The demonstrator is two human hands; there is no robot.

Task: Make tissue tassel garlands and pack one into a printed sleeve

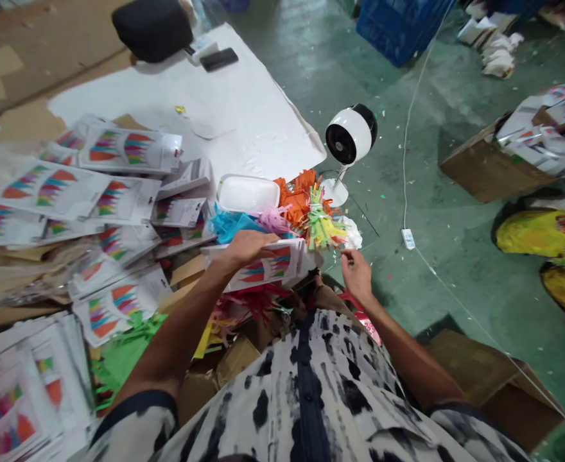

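Note:
My left hand [250, 247] is closed over the top edge of a white printed package [275, 264] with colourful tassel pictures, held in front of my body. To its right, my right hand [357, 273] has thumb and fingertips together; whatever they may hold is too small to make out. Just beyond the hands are paper tassels: a yellow-green bunch [321, 221], orange ones [299, 196], a pink one [275, 220] and a blue one [234, 224]. A white plastic tray [248, 194] lies behind them. Red fringe [258, 301] shows below the package.
Many similar packages [75, 186] are heaped on the left, with green tassels [128, 353] near my left forearm. A small white fan [351, 135] stands at the table corner. A cable with a socket block [408, 239] crosses the floor; cartons [485, 167] stand right.

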